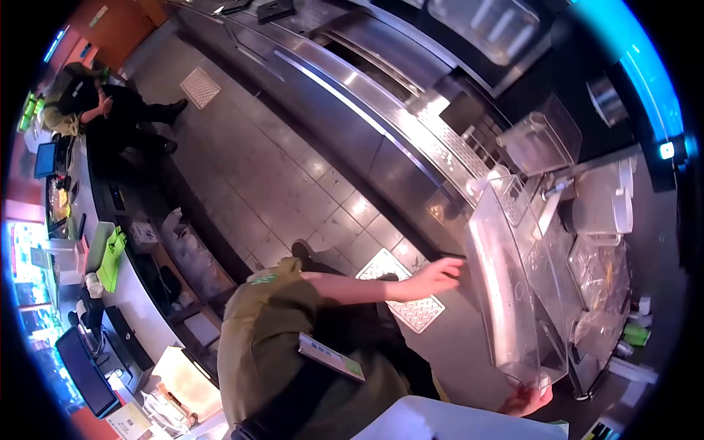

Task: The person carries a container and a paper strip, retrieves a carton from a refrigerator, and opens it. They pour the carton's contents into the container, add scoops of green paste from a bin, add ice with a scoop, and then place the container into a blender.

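Note:
A large clear plastic bin (pixel 513 293) stands tilted against the steel counter on the right. My left hand (pixel 440 276) reaches out across my body, and its fingers grip the bin's near long edge at mid-height. My right hand (pixel 529 400) holds the bin's lower end from underneath. The bin looks empty. My olive shirt with a name badge (pixel 330 357) fills the lower middle of the view.
A long stainless steel counter (pixel 352 95) runs along the far side of the tiled floor. A second clear container (pixel 543 139) and white tubs (pixel 609 202) stand by the sink area. A patterned floor mat (pixel 411 308) lies below me. Another person (pixel 103 106) works at the upper left, near a service counter (pixel 125 286).

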`<state>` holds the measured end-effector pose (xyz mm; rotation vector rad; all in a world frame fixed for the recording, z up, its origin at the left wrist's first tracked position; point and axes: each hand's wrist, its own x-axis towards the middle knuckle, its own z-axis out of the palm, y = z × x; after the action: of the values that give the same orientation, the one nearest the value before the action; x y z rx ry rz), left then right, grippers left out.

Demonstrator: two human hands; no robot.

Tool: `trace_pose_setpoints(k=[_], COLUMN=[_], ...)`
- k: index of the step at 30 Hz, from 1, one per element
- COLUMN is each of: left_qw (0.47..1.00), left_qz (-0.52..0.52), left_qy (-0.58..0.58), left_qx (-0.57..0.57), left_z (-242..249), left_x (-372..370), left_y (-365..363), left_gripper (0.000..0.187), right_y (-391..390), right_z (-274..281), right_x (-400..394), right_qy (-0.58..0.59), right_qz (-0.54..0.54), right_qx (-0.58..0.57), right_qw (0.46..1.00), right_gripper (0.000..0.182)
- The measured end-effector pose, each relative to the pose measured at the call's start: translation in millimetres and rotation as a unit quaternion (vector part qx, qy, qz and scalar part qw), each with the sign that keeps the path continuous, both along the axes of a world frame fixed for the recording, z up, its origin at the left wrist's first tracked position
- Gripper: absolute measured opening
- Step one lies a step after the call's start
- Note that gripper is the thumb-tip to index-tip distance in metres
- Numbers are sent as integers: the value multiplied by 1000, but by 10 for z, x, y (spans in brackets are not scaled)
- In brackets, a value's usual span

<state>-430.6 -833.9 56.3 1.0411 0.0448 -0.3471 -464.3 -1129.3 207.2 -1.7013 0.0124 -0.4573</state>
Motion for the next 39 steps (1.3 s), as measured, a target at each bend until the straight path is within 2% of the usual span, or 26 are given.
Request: trace_pose_setpoints(k=[1, 2, 5, 7, 8, 9, 11, 13, 14, 15, 17, 18, 19, 21, 22, 25, 26, 28, 29, 31, 33, 35, 36, 37, 38, 39], left_qw=[999, 998, 980, 950, 940, 907, 884, 869, 878, 884, 910, 922, 937, 950, 939, 897, 886, 839, 811, 755, 727, 782, 781, 741, 741, 814], left_qz=[38, 48, 127, 225, 255, 324, 381, 426, 417, 414, 377, 342, 295, 221, 194, 285, 332, 414, 462, 551, 597, 540, 553, 592, 581, 463], left_qy=[9, 33, 116, 155, 128, 165, 161, 147, 134, 117, 72, 81, 95, 79, 87, 165, 194, 218, 224, 252, 291, 276, 261, 279, 275, 284], left_qx=[-9, 10, 99, 153, 190, 212, 218, 206, 192, 183, 158, 162, 160, 206, 270, 294, 260, 279, 279, 250, 177, 142, 127, 149, 194, 206], left_z=[-196, -305, -477, -543, -655, -530, -369, -103, -123, -154, -169, -37, 54, 130, 315, 632, 656, 707, 764, 727, 613, 258, 146, 112, 275, 33], left_x=[-179, -379, -983, -1322, -1462, -1509, -1583, -1483, -1384, -1262, -950, -784, -625, -480, -454, -595, -705, -983, -1097, -1334, -1468, -1655, -1568, -1359, -1027, -1019], left_y=[285, 666, 1979, 2878, 3345, 3697, 4365, 4810, 5013, 5227, 5592, 5842, 6020, 6688, 7021, 8142, 8578, 9390, 9695, 10327, 10984, 11919, 12228, 12449, 12455, 13126], left_gripper=[44, 41, 25, 23, 23, 23, 24, 24, 25, 25, 28, 30, 33, 39, 40, 41, 39, 30, 27, 27, 21, 16, 15, 17, 19, 24], right_y=[-20, 562, 1155, 1775, 2091, 2402, 3057, 3664, 3969, 4311, 5001, 5226, 5514, 6047, 6296, 7146, 7371, 7765, 7954, 8278, 8645, 9068, 9205, 9340, 9497, 9667], right_z=[-70, 150, -49, -93, -141, -178, -183, -255, -328, -309, -351, -486, -604, -793, -813, -826, -830, -872, -880, -922, -930, -966, -1095, -1217, -1147, -1215], right_x=[-56, -109, -164, -182, -150, -96, 5, 142, 236, 306, 524, 678, 800, 1074, 1165, 1482, 1562, 1732, 1799, 1855, 1914, 1948, 1998, 1973, 1923, 1935], right_qy=[7, 46, 33, 35, 20, 5, 27, 19, -10, -3, 13, 7, -5, -22, -6, 24, 22, 15, 16, 22, 25, 13, 1, -10, -2, -8], right_qz=[34, 9, 61, 117, 142, 167, 205, 174, 173, 227, 200, 213, 208, 172, 171, 171, 166, 157, 103, 86, 63, -22, -56, -85, -116, -144], right_qx=[-10, 6, 76, 122, 141, 157, 204, 156, 145, 175, 172, 200, 195, 166, 205, 256, 241, 217, 144, 121, 108, 41, 19, 2, -95, -95], right_qw=[999, 999, 995, 985, 980, 973, 957, 972, 974, 958, 964, 956, 958, 971, 964, 951, 956, 963, 984, 989, 992, 999, 998, 996, 989, 985], right_gripper=[24, 17, 27, 26, 26, 26, 25, 26, 26, 27, 34, 23, 21, 19, 18, 19, 20, 21, 19, 18, 17, 19, 21, 22, 24, 23])
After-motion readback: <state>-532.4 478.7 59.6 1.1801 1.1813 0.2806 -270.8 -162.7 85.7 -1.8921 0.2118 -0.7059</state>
